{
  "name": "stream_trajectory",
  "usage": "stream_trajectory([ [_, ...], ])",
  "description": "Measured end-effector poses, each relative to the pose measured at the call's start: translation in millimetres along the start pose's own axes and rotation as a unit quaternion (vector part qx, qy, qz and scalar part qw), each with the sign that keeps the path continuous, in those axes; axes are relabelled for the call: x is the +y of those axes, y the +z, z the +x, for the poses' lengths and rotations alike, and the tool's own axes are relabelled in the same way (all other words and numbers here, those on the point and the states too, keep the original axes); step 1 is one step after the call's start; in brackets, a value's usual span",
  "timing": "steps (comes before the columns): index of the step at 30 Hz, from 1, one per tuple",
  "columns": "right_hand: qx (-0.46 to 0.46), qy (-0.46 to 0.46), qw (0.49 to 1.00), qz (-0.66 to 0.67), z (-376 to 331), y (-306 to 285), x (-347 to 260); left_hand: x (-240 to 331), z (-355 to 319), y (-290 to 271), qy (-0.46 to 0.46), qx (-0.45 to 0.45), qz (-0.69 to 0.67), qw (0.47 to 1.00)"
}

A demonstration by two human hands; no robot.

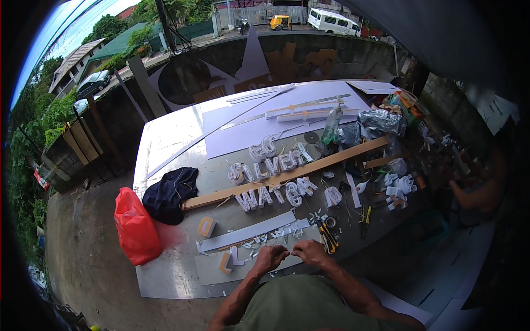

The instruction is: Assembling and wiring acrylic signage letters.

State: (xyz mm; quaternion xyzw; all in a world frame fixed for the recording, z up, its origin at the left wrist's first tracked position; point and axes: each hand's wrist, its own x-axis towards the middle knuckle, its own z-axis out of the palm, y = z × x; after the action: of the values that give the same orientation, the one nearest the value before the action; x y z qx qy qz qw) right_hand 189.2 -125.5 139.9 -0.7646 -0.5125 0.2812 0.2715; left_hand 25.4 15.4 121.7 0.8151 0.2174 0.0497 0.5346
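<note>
Close together over the near edge of the table, my left hand [271,257] and my right hand [310,252] are both closed in a pinch, fingertips almost meeting. Whatever they pinch is too small to make out. Just beyond them lie several small white strip pieces [268,238], scattered beside a long white strip [247,233]. A grey flat sheet [207,268] lies under my left hand's side. Right of my right hand rest yellow-and-black pliers [329,243] and a roll of tape [330,222]. Two tan block letters [206,227] sit to the left.
White block letters [270,167] stand in rows along a long tan board [243,192]. A red plastic bag [135,229] and dark cloth [170,194] occupy the left edge. A spray bottle [333,124], foil [382,122] and tools crowd the right. Another person's arm [477,196] shows at far right.
</note>
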Motion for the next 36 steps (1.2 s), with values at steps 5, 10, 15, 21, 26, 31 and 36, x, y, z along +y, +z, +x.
stream_trajectory([
  [5,0.073,0.031,0.997,0.015,7.2,-1.0,0.4,11.9,5.8,2.2,0.03,0.099,0.027,0.994],
  [10,0.22,-0.009,0.973,0.069,25.0,-18.1,-19.0,23.0,23.9,-3.8,-0.047,0.169,-0.185,0.967],
  [15,0.201,0.14,0.888,0.389,13.9,-39.8,-8.5,35.9,25.5,-19.7,-0.068,0.155,-0.336,0.926],
  [21,0.147,0.108,0.874,0.45,-6.7,-27.8,-23.4,37.0,16.8,-10.5,-0.056,0.127,-0.333,0.933],
  [26,0.169,0.099,0.903,0.383,5.6,-32.2,-35.0,40.2,15.9,-6.0,-0.044,0.09,-0.323,0.941],
  [31,0.192,0.094,0.911,0.353,11.0,-30.6,-29.0,39.3,16.3,-6.1,-0.056,0.057,-0.29,0.954],
  [36,0.186,0.09,0.893,0.4,3.1,-32.5,-34.4,59.1,20.0,0.2,0.04,0.138,-0.192,0.971],
])
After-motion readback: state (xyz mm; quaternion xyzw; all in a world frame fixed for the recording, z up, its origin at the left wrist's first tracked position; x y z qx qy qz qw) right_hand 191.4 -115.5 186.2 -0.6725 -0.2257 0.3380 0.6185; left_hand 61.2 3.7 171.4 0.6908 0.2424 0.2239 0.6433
